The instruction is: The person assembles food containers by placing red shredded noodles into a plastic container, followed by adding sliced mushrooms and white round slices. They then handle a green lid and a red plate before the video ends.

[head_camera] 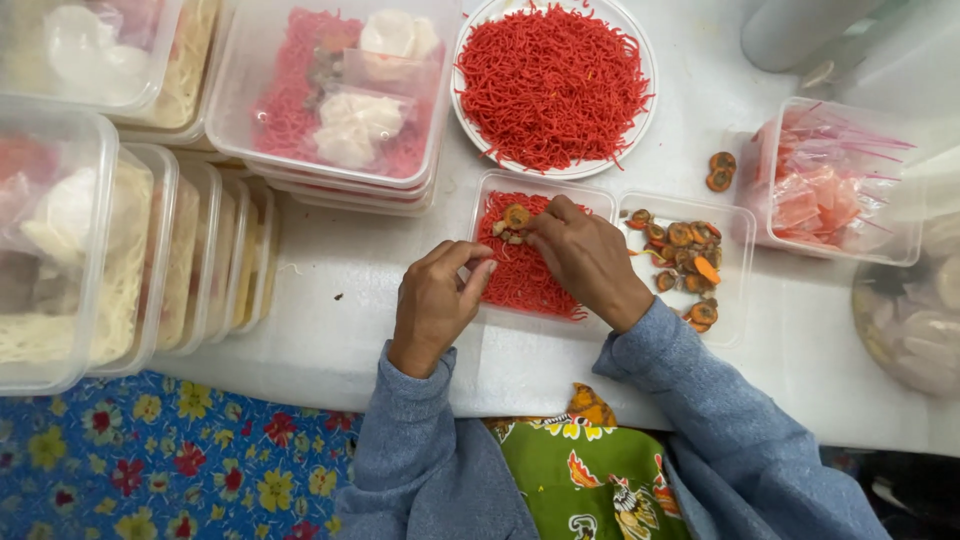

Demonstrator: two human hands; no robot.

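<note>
noodles (522,268): bright red, in a clear tub (492,190) under the hands
plate (640,125): white, heaped with the same red strands
slices (685,245): orange and brown rounds, one plain orange wedge, in a second clear tub
slice on noodles (516,215): orange centre, brown rim
bags (815,195): pink contents in clear plastic, in a clear box
stacked tubs (340,110): clear, with red noodles and white lumps inside
left tubs (120,260): clear, with pale yellow noodles
tabletop (340,290): white
sleeves (420,420): grey-blue
cloth (150,460): blue with red and yellow flowers
apron (580,475): green, patterned in orange, yellow and white
</note>
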